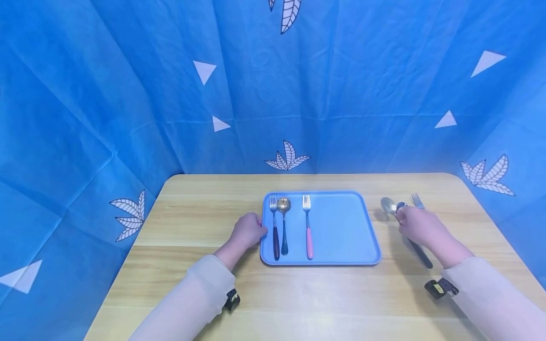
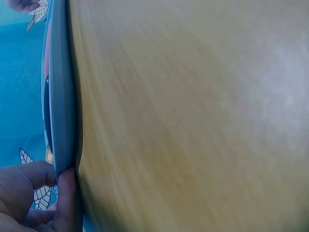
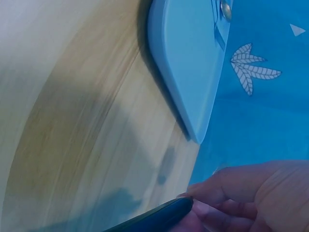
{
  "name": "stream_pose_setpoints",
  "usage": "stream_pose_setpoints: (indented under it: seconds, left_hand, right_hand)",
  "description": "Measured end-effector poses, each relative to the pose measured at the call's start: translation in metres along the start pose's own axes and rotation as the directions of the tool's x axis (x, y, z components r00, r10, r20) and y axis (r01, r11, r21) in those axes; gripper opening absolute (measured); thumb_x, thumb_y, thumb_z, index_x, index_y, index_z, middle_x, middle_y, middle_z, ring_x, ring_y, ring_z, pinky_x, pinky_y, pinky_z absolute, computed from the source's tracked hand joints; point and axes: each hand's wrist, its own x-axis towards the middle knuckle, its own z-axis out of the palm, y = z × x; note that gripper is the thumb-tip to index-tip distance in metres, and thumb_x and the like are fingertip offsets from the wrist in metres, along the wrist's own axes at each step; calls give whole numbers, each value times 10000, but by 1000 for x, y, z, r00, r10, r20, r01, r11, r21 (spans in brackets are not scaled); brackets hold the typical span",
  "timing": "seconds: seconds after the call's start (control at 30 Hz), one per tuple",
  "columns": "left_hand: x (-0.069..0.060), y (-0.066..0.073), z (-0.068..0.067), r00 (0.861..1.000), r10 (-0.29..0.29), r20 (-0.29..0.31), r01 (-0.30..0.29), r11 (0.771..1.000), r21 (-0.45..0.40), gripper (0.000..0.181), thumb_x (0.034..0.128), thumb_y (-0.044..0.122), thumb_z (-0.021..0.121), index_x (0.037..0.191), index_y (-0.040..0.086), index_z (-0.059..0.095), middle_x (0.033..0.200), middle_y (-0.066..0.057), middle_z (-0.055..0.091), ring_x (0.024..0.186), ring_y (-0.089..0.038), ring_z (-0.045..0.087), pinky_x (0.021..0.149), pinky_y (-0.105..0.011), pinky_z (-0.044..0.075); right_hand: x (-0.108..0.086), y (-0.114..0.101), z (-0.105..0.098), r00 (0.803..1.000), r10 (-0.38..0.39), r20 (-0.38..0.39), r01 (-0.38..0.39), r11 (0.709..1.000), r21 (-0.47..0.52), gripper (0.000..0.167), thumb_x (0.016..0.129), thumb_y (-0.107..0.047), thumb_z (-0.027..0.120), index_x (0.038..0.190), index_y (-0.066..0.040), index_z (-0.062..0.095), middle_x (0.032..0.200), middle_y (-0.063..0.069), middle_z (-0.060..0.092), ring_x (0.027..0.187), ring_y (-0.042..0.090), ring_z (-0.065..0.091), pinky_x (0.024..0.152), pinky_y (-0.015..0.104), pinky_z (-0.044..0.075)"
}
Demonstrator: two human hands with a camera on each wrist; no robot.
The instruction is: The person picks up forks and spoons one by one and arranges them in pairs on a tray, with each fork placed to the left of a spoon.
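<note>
Pale sleeves (image 1: pixel 187 298) reach in from the near edge over a wood-grained table (image 1: pixel 324 303), each carrying a small black device (image 1: pixel 232 300) at its wrist. At the middle of the table lies a blue tray (image 1: pixel 341 232), and the left hand (image 1: pixel 248 230) pinches its left rim between thumb and fingers. To the right of the tray, well apart from the left hand, the right hand (image 1: pixel 422 228) pinches a dark-handled spoon (image 1: pixel 420 253); the handle slants toward the near right and the bowl points far left. Three pieces lie on the tray's left half, handles near: from left to right, a brown-handled fork (image 1: pixel 276 241), a gold-bowled spoon (image 1: pixel 283 205) and a pink-handled fork (image 1: pixel 309 241). Just past the right hand, the tines of another fork (image 1: pixel 417 201) show, the rest partly hidden. Farthest back hangs a blue curtain (image 1: pixel 362 85) printed with white triangles and leaves.
</note>
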Motion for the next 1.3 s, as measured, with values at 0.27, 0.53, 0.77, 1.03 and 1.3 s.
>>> stream_pose_setpoints:
  seconds: [0.27,0.53,0.77,1.03,1.3]
  left_hand:
    - [1,0,0,1000,-18,7,18,1000,6,206,917,106,639,731,76,555,629,-24,510,563,-174,522,531,-276,408]
    - [0,3,-1,1000,-14,9,14,1000,1,183,918,103,638,755,70,561,655,-34,530,572,-172,528,532,-273,421]
    - [1,1,0,1000,-15,7,15,1000,7,189,913,95,639,748,71,551,648,-31,521,567,-170,522,526,-270,412]
    - [2,1,1,1000,-29,-1,29,1000,5,177,922,100,641,767,66,564,670,-47,541,590,-184,544,545,-282,424]
    - [0,3,0,999,-42,7,42,999,-9,157,934,112,643,801,63,576,706,-70,560,627,-204,569,569,-288,438]
  right_hand:
    - [4,-16,1,1000,1,11,-1,999,-43,152,821,-25,606,729,-103,514,626,6,438,569,176,444,527,345,375]
    - [9,-26,3,1000,-10,1,10,999,-48,245,800,-9,604,671,-151,452,569,-31,356,556,168,430,535,335,346]
    - [11,-38,5,1000,-18,8,18,1000,-9,190,809,-16,630,702,-125,516,583,-18,426,562,176,462,525,330,365]
    - [17,-50,8,1000,-26,2,26,999,21,154,801,-5,605,705,-97,527,582,-24,391,547,172,432,530,326,350]
    - [27,-57,19,1000,-9,15,8,999,51,78,828,7,581,824,11,658,654,33,577,580,199,522,545,346,441]
